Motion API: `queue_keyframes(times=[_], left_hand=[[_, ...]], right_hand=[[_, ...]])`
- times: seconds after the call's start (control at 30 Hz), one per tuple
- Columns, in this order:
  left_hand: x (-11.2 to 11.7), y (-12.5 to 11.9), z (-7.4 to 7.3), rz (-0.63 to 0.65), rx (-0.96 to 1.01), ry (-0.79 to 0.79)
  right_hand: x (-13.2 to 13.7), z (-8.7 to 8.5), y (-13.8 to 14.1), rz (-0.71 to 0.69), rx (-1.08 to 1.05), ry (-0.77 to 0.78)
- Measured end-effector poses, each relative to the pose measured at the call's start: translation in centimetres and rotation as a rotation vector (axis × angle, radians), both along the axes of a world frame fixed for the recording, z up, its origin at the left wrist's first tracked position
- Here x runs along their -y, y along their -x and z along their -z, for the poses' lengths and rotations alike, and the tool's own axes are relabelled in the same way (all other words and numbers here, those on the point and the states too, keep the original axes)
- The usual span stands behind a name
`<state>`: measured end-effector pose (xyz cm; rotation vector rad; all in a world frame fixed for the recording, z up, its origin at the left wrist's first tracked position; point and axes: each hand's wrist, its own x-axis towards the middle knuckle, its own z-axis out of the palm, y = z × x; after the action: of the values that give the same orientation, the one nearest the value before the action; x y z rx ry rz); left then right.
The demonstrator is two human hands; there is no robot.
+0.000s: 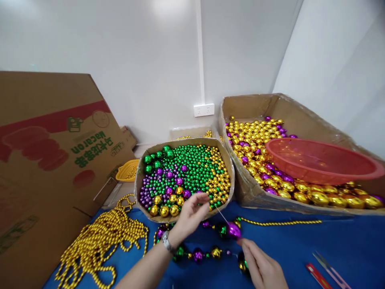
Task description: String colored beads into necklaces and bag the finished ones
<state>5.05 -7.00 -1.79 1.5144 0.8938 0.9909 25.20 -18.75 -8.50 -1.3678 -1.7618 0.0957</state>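
Observation:
My left hand (192, 216), with a watch on the wrist, is above the front rim of the bead box (183, 141). Its fingers pinch a thin pale thread (221, 214) that runs taut down to a shiny purple bead (234, 230). At that bead's lower end, my right hand (262, 263) grips it between thumb and fingers. A large green bead (223, 230) sits against the purple one. Below, a strand of green, purple and gold beads (197, 255) lies across the blue tabletop, partly hidden by my left forearm. The box holds green, purple and gold beads.
At left, gold bead strands (102, 241) lie heaped beside a big cardboard carton (39, 168) and a yellow basket (128, 163). A large box (252, 105) of gold and purple beads carries a red basin (325, 158). Tweezers (331, 269) lie front right.

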Motion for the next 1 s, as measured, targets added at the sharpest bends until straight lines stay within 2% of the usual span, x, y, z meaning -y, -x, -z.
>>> queue_keyframes(times=[0.07,0.1,0.2,0.3,0.53,0.6,0.7,0.87,1.0], left_hand=[[-1.9,0.6,-0.1,-0.126,-0.249,-0.222],[-2.8,0.8,-0.1,-0.145,-0.392,-0.332],[-4.8,0.3,0.1,-0.053,-0.857,-0.596],[-5.3,-0.9,0.2,0.069,-1.102,-0.693],[-4.8,-1.3,0.3,0.35,-1.239,-0.862],[-5.1,-1.3,0.3,0.332,-1.26,-0.862],[-5.9,-2.2,0.4,0.227,-1.249,-0.8],[-7.9,-5.3,1.1,0.168,-1.223,-0.738],[-8.6,-7.3,1.8,0.138,-1.177,-0.689]], right_hand=[[0.0,0.3,-0.3,0.036,0.029,-0.024],[-0.1,0.4,-0.3,0.047,0.042,-0.034],[-0.2,0.5,-0.2,0.052,0.074,-0.058],[-0.3,0.2,-0.1,0.049,0.1,-0.076],[0.0,0.1,-0.5,0.055,0.127,-0.068],[-0.1,0.1,-0.6,0.052,0.125,-0.068],[-0.3,0.0,-0.5,0.062,0.113,-0.083],[-0.4,-0.2,-0.6,0.079,0.103,-0.09],[-0.3,0.0,-0.6,0.082,0.106,-0.093]])
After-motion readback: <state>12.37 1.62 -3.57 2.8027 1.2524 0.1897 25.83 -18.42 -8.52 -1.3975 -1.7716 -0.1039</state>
